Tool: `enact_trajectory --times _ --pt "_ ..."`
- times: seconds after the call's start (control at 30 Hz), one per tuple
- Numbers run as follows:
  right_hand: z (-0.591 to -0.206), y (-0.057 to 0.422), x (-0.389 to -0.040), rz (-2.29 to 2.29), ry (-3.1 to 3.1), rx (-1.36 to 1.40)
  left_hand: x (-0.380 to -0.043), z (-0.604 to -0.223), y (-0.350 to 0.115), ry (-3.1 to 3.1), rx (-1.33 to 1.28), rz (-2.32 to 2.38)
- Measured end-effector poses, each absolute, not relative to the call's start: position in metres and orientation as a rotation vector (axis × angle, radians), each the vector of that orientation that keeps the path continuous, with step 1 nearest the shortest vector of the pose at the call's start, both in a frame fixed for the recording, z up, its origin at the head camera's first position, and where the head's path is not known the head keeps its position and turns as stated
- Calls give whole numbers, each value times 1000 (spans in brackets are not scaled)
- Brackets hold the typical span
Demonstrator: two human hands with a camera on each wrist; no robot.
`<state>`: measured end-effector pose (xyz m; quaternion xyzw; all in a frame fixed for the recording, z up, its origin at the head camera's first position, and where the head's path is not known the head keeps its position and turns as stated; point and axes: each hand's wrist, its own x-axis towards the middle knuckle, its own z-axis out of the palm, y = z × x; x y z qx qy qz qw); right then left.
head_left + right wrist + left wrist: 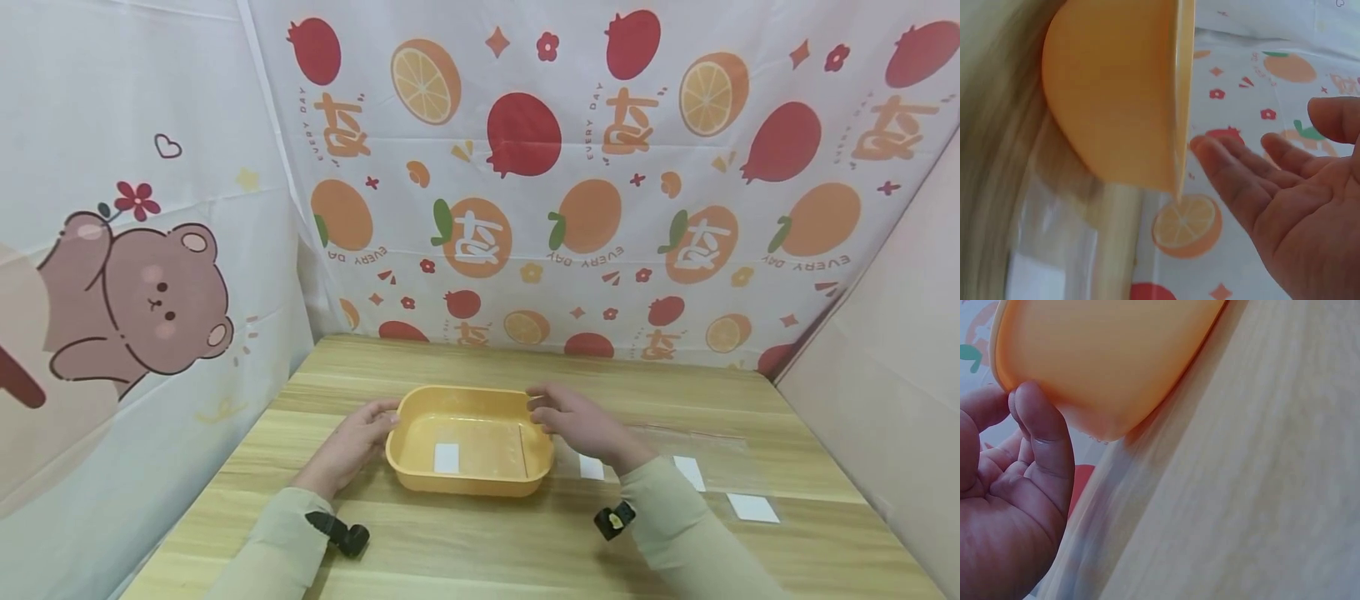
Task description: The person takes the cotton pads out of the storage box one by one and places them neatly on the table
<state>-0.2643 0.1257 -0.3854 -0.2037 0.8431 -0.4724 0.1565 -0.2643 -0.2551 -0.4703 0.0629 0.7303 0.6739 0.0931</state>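
Observation:
A yellow plastic basin (467,487) with rounded corners stands upright on the wooden table. Inside it lies a clear zip bag (487,450) with a white label (446,458) and a red line near its right end. My left hand (363,433) pinches the rim at the basin's left end between thumb and finger, as the left wrist view shows. At the opposite end, my right hand (581,421) is beside the rim with its fingers loosely extended. In the right wrist view, the right hand (1297,206) holds nothing, its fingertips close to the rim.
Right of the basin, several clear bags (723,454) with white labels (753,507) lie flat on the table (480,550), partly under my right forearm. A fruit-print cloth (600,275) hangs behind the table, and a bear-print cloth (247,167) hangs at the left.

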Motion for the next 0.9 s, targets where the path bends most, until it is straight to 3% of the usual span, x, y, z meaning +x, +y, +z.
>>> enact_trajectory --times 0.27,0.63,0.9 --pt "-399 85 -264 -1106 2575 -650 -266 -471 -255 2152 182 2014" --pt "-425 43 -263 -377 2948 -691 -267 -473 -254 2142 187 2023" --pt "-431 39 -268 -562 2904 -673 -268 -472 -254 2155 173 2017"
